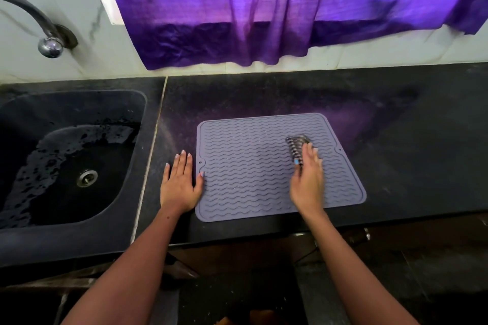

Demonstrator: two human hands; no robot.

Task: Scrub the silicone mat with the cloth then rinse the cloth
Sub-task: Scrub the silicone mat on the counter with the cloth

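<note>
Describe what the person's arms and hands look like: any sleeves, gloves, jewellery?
Both forearms are bare, with no sleeves, gloves, watch or bracelets in view. The left hand has pale polished nails. The right hand is motion-blurred, with one nail that looks light blue.

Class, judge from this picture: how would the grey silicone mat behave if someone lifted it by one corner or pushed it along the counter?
The silicone mat looks thin and lies flat, so it would probably droop when lifted. The left hand rests flat at its edge, suggesting it may slide on the counter when scrubbed. It is probably light.

Bare forearms, no sleeves; pale-painted nails, both hands.
</note>
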